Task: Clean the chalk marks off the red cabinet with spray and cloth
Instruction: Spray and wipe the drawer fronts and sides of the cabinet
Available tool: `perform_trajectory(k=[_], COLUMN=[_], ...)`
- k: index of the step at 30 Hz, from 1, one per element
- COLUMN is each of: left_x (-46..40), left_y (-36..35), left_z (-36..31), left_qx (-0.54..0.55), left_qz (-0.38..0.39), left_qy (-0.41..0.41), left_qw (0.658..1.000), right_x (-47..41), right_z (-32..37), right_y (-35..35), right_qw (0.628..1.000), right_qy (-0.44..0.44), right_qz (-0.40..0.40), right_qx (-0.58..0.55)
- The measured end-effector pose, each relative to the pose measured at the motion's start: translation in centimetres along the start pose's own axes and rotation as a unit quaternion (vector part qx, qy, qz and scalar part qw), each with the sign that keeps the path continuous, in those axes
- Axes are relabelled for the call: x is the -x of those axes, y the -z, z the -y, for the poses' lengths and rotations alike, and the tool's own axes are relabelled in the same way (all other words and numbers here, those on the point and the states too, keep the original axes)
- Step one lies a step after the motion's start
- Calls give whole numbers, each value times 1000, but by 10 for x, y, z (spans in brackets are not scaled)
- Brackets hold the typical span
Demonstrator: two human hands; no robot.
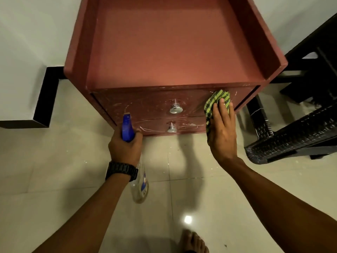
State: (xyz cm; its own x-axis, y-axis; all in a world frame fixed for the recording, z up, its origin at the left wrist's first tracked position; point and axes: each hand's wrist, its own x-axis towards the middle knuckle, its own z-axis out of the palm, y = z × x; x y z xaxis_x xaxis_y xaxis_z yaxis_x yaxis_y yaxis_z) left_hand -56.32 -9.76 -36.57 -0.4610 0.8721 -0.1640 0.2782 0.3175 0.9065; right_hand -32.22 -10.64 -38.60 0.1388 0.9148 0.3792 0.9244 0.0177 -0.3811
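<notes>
The red cabinet (171, 57) stands against the wall, its two drawer fronts streaked with white chalk marks (151, 127). Each drawer carries a silver knob (176, 109). My left hand (125, 147) grips a clear spray bottle (141, 187) by its blue trigger head (127, 127), the nozzle pointing at the left side of the drawers. My right hand (221, 132) lies flat with straight fingers and presses a green and black checked cloth (217, 102) against the right end of the upper drawer front.
A black woven plastic chair (295, 132) stands close on the right of the cabinet. A black skirting ledge (43, 99) juts from the white wall on the left. My bare foot (193, 241) rests on the glossy beige tile floor (73, 179).
</notes>
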Motion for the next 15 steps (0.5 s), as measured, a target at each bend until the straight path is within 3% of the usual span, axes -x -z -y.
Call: perform_trajectory(k=[15], left_x=[4], left_y=[-7], left_z=[13], left_qx=[-1], left_qz=[-16], left_qy=[-44], left_qw=[999], right_x=[15], right_z=[-7], right_y=[-6], right_qw=[999], right_qy=[-32], right_qz=[-3], right_qx=[-14])
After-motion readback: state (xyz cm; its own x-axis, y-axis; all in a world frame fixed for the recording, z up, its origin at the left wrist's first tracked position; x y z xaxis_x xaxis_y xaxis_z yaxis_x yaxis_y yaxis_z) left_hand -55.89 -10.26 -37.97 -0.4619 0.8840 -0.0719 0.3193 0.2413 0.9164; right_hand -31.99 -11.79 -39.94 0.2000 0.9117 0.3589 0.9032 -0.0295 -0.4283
